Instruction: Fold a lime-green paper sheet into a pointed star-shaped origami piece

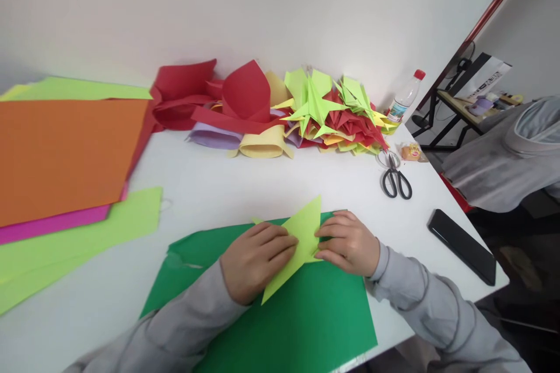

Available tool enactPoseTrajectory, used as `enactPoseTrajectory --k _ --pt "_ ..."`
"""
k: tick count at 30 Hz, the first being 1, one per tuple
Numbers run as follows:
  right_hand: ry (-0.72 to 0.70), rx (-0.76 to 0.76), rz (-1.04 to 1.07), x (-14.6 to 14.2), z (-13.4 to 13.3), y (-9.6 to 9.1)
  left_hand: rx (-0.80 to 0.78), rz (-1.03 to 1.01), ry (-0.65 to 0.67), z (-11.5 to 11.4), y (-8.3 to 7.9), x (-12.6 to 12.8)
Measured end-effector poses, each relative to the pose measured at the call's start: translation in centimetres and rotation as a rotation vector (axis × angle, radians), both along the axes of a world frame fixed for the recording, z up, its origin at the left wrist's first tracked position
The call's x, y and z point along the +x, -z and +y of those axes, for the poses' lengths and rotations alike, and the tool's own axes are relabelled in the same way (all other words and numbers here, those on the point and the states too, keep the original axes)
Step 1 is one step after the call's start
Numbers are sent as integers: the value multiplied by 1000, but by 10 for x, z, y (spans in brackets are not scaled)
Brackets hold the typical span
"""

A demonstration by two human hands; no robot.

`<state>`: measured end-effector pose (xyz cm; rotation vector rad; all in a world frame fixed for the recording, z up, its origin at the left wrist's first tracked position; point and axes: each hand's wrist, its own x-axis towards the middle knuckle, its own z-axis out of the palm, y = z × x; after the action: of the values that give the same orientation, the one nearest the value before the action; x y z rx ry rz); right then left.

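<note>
A folded piece of lime green paper, long and pointed at both ends, lies over a dark green sheet on the white table. My left hand presses on its left side, fingers curled onto the paper. From the right, my right hand pinches its edge with the fingertips. Both wrists are in grey sleeves.
Orange, pink and lime green sheets lie at the left. A heap of folded and curled coloured paper runs along the wall. Black scissors, a plastic bottle and a black phone sit at the right. Another person's grey sleeve is beyond the table edge.
</note>
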<state>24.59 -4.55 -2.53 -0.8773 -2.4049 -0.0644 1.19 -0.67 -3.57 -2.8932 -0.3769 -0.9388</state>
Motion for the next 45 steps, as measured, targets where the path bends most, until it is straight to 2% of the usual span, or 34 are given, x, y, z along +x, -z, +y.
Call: enactPoseTrajectory --k 4,9,11,16,18,20,24,26,27,30,32,34,36,40,42,45 --pt "-3 -37 40 1 2 0 38 -116 71 -6 -2 5" --pt "121 -113 113 4 2 -10 -8 -93 109 -23 -13 6" --pt "148 -169 93 5 1 -14 -27 -100 139 -30 -16 6" --pt "113 -360 4 1 -3 -16 -80 -107 167 -44 -17 8" --pt "119 -430 93 0 -4 -16 -104 -129 137 -45 -17 8" --pt "162 -531 281 -1 -4 -17 -117 -176 79 -42 -15 7" --pt "312 -892 728 -1 -1 -18 -204 -368 -32 -33 -11 4" --pt "357 -1018 906 -1 0 -17 -385 -490 -85 -30 -9 4" --pt "365 -1049 977 -2 1 -17 -532 -557 -98 -30 -9 5" --pt "353 -1073 1125 -6 2 -17 -1145 -806 -86 -31 -11 9" --pt "358 -1065 1192 -10 1 -18 -1543 -931 -14 -32 -14 14" --pt "373 -1050 1219 -14 0 -18 -1787 -966 68 -33 -16 20" --pt "380 -1052 1213 -18 -2 -17 -1866 -941 68 -34 -18 27" --pt "333 -1112 1172 -24 -6 -14 -1890 -979 -192 -34 -22 37" --pt "276 -1167 1137 -25 -8 -14 -1945 -1011 -268 -33 -24 37" --pt "222 -1210 1115 -26 -9 -15 -1967 -967 -238 -31 -23 35"
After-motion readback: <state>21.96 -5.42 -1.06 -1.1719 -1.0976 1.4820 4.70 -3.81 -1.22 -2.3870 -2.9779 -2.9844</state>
